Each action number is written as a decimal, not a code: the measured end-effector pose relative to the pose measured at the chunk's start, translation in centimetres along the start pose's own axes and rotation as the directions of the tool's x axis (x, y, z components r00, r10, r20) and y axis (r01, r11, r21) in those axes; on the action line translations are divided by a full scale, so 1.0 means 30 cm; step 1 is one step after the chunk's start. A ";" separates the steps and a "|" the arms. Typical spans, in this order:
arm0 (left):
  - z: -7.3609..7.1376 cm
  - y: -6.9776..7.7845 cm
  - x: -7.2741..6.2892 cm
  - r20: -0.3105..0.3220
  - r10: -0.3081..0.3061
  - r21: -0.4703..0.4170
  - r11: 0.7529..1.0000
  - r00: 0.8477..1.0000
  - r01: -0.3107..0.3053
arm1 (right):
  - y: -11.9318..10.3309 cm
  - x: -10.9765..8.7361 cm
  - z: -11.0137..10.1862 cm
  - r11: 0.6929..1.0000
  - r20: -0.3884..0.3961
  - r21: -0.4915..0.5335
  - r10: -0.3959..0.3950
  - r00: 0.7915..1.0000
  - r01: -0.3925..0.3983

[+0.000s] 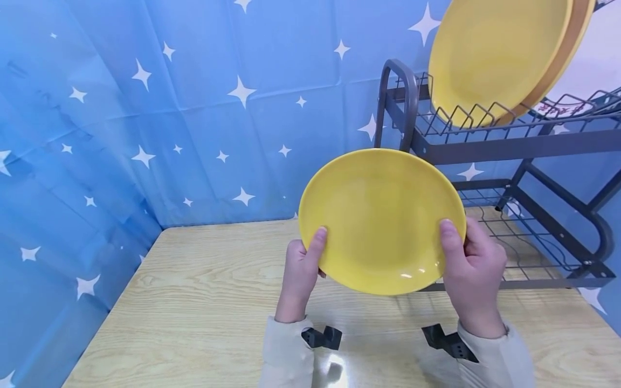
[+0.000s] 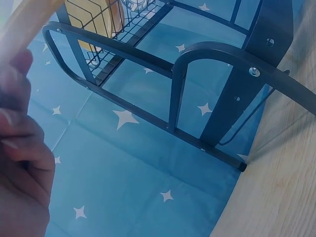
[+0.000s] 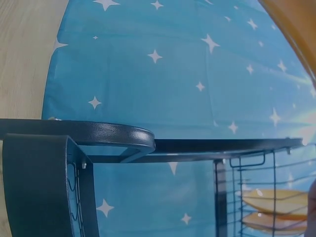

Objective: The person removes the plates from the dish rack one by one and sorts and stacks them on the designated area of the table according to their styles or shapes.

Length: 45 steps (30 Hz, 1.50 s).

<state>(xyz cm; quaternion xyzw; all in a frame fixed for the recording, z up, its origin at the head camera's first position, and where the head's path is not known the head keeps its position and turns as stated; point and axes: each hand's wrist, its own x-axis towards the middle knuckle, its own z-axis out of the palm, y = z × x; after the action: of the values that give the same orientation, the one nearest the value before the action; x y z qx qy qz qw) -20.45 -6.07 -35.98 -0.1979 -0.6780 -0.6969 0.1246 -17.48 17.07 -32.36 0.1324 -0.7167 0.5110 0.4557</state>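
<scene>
A yellow oval plate (image 1: 380, 215) is held up over the table, its upper face toward the head camera. My left hand (image 1: 302, 269) grips its lower left rim, thumb on the face and fingers behind. On the right edge my right hand (image 1: 473, 269) holds it the same way, thumb over the rim. In the left wrist view, curled fingers of the left hand (image 2: 24, 148) show beneath the plate's edge (image 2: 24, 27). Only a strip of the plate (image 3: 296, 29) and a sliver of the right hand (image 3: 311, 212) appear in the right wrist view.
A dark two-tier metal dish rack (image 1: 514, 146) stands on the wooden table (image 1: 194, 302) at the right, just behind the held plate. Its upper basket holds upright yellow plates (image 1: 495, 59) and a white dish (image 1: 589, 59). A blue star-patterned cloth (image 1: 204, 124) hangs behind.
</scene>
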 end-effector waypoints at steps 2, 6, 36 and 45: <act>-0.001 0.000 0.001 -0.005 0.009 -0.007 1.000 1.000 -0.009 | 0.001 -0.001 -0.001 1.000 0.003 -0.004 0.004 1.000 -0.004; -0.004 0.008 0.002 -0.029 0.007 -0.028 1.000 1.000 -0.008 | 0.002 -0.001 -0.003 1.000 0.015 -0.021 0.000 1.000 0.001; -0.046 -0.005 0.019 -0.279 -0.140 -0.123 0.986 0.950 0.109 | -0.013 0.019 -0.006 1.000 0.119 0.021 -0.002 0.993 0.000; -0.057 -0.023 0.024 -0.404 -0.232 -0.096 0.973 0.885 0.211 | -0.014 0.030 -0.014 0.999 0.075 0.008 0.031 0.997 -0.032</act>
<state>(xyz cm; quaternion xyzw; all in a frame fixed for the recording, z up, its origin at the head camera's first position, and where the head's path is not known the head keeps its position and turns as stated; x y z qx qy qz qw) -21.58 -7.67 -36.30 0.0296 -0.6369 -0.7491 0.1797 -17.47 17.50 -31.37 0.1425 -0.7329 0.5162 0.4197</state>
